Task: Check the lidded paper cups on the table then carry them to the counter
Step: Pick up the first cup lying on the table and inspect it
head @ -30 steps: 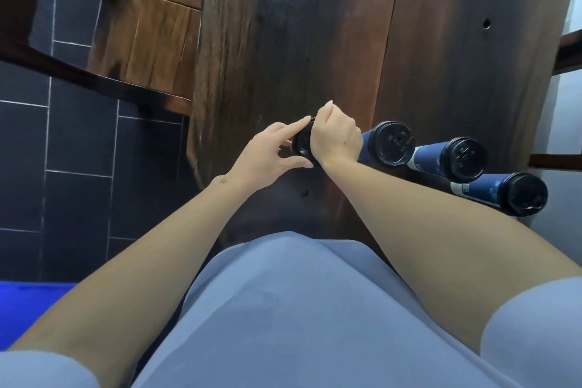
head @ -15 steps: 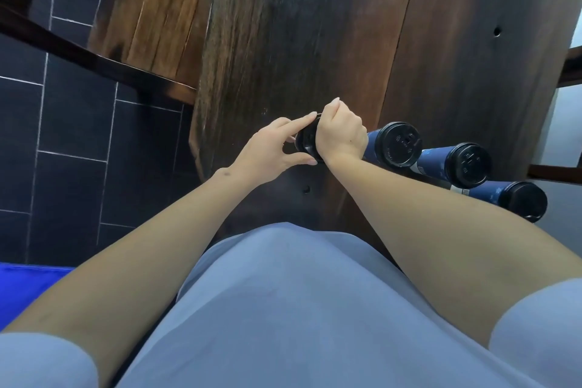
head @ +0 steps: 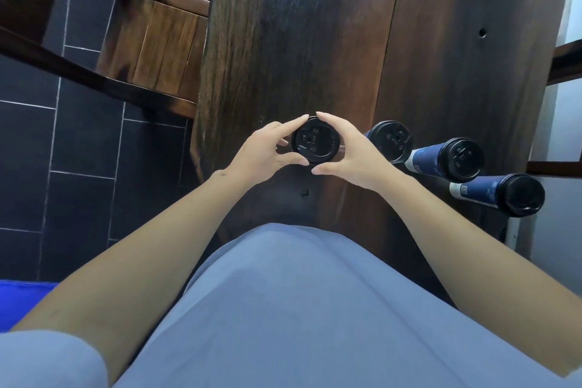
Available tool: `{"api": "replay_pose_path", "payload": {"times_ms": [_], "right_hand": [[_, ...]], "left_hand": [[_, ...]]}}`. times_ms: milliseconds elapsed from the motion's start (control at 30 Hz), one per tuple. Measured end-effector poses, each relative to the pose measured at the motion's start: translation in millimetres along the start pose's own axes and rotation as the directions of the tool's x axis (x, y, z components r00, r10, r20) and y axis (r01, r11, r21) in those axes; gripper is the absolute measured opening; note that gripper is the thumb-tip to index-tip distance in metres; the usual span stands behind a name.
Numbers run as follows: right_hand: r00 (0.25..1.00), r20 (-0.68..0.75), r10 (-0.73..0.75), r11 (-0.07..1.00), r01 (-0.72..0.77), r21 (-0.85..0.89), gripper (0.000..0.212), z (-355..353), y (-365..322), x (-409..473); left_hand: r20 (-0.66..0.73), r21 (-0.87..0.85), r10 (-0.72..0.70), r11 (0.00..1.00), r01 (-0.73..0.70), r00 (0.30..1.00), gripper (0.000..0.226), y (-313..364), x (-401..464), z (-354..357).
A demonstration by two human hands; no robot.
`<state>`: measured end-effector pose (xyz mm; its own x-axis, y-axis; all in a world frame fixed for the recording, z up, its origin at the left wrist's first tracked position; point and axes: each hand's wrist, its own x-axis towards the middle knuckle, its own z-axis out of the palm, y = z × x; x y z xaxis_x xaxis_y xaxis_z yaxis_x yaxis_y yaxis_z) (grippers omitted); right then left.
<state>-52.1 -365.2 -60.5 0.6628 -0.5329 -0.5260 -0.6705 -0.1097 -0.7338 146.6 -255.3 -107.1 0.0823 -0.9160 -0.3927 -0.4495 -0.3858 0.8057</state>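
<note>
Light blue-grey short sleeves; matching plain top; bare forearms.

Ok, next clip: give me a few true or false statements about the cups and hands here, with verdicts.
1. Both hands, left hand and right hand, hold the black plastic lid of one cup. True.
2. Five lidded cups show. False: four do.
3. The other three blue paper cups, such as the farthest-right cup, are untouched. True.
4. The cups stand on a white table. False: the dark wooden table.
5. One cup lacks a lid. False: every cup shows one.
</note>
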Motion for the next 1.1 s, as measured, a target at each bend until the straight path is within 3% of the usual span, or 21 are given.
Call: {"api": "replay_pose_path", "payload": {"times_ms": [433,700,1100], "right_hand": [[0.999,-0.023,-0.046,0.999,0.047,0.010,0.099,-0.8,9.3,8.1],[1.000,-0.011,-0.027,0.995,0.028,0.096,0.107,-43.2,-35.0,-7.4],[0.994,-0.071,-0.080,0.927,0.100,0.361,0.106,-80.1,-79.3,-83.4]], "left_hand": [[0.032,-0.001,-0.029,1.000,0.029,0.999,0.082,10.0,7.1,-9.3],[0.103,0.001,-0.025,1.000,0.025,0.994,0.071,70.3,5.8,-59.6],[0.146,-0.147,0.195,0.974,-0.174,0.970,0.066,168.9,-51.7,-94.6]]}}
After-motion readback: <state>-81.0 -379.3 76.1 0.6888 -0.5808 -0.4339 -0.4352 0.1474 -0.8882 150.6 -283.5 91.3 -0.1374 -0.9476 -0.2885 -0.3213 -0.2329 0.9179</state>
